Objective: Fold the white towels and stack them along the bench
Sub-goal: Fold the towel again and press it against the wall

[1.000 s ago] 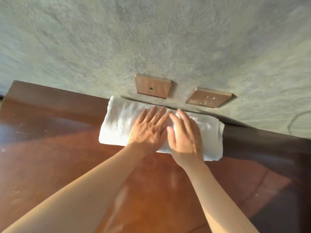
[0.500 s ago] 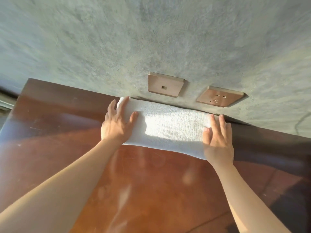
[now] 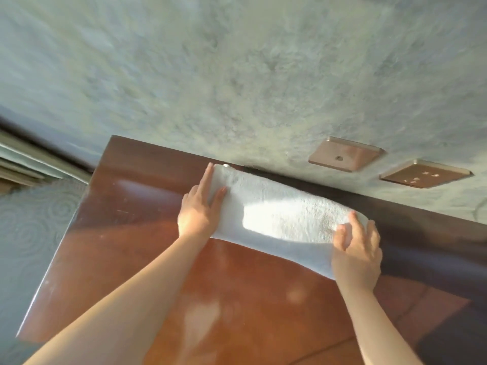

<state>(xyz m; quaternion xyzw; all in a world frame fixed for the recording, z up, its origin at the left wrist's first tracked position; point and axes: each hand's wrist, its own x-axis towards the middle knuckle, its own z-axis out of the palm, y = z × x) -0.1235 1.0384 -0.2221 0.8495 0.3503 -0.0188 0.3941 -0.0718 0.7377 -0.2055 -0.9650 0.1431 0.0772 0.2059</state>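
Nearest the camera, my two forearms reach forward over the polished wooden bench (image 3: 237, 299), and each hand sits at one short end of the folded white towel (image 3: 279, 217). My left hand (image 3: 199, 214) lies at the towel's left end, fingers nearly straight along its edge and thumb laid on top, pressing rather than gripping as far as I can tell. My right hand (image 3: 355, 254) is at the right end, fingers loosely spread over the top with the thumb on the terry; whether it has any cloth pinched I cannot tell.

The towel's long axis runs left to right, angled from the far left down to the near right, so the right hand is nearer me and the left reaches further. I judge any slide along the bench would follow that axis.

It looks thick, fluffy and evenly folded, a sunlit patch across its middle. Its far edge lies close against the textured wall (image 3: 237, 75), where two socket plates (image 3: 345, 154) sit beyond the right end.
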